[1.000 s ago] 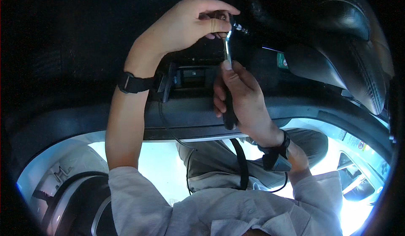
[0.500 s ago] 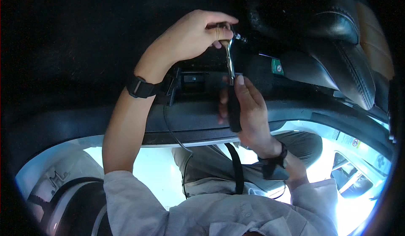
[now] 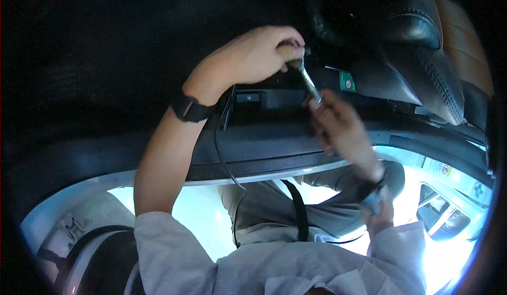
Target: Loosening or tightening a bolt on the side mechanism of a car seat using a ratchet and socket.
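Observation:
A silver-shafted ratchet wrench (image 3: 311,85) slants between my two hands inside the dark car cabin. My left hand (image 3: 256,56) is closed about its head, thumb and forefinger pinching it; what sits at the head's far side is mostly hidden in shadow. Around the grip end, lower and to the right, my right hand (image 3: 342,129) is closed and smeared by motion, covering the handle.
A black leather seat (image 3: 417,78) with tan panels stands at the right, a green tag (image 3: 347,82) beside it. The door sill (image 3: 264,160) curves across below my hands. A thin cable (image 3: 221,160) hangs over it. At lower left is a wheel (image 3: 103,258).
The wrench's handle end has swung right with my right hand, so the shaft went from near upright to slanted. My left hand has shifted slightly down and right, still on the head.

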The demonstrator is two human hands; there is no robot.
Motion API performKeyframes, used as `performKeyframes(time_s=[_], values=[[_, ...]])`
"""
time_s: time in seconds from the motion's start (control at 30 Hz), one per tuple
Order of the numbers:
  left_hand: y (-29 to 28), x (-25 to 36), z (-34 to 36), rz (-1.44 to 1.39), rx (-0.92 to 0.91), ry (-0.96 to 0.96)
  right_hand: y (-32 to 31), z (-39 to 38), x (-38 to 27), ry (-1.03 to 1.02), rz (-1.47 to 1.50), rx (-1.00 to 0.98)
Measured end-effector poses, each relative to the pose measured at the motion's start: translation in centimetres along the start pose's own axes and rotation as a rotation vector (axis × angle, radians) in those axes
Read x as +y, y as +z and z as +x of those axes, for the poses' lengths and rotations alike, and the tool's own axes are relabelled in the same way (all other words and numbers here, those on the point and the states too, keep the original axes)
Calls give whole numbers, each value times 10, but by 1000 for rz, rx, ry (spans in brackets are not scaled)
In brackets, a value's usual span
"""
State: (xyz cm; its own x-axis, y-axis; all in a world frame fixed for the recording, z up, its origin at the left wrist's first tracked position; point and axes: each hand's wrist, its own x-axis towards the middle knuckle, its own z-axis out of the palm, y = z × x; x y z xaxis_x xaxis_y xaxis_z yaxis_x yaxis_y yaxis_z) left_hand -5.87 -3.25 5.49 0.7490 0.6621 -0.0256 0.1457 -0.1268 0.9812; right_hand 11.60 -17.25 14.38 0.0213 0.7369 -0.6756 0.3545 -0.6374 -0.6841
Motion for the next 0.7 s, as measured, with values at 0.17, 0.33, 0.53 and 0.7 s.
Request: performKeyframes(time_s=[0.17, 0.33, 0.53, 0.7], values=[[2, -6, -1, 42, 64, 24, 29, 4, 0, -50, 95, 33], [-11, -6, -4, 102, 27, -113, -46, 12, -57, 33, -106, -231], [-8, -8, -3, 70, -24, 4, 18, 3, 13, -54, -206, 133], [-12, -11, -8, 142, 0, -51, 9, 4, -15, 28, 43, -21]])
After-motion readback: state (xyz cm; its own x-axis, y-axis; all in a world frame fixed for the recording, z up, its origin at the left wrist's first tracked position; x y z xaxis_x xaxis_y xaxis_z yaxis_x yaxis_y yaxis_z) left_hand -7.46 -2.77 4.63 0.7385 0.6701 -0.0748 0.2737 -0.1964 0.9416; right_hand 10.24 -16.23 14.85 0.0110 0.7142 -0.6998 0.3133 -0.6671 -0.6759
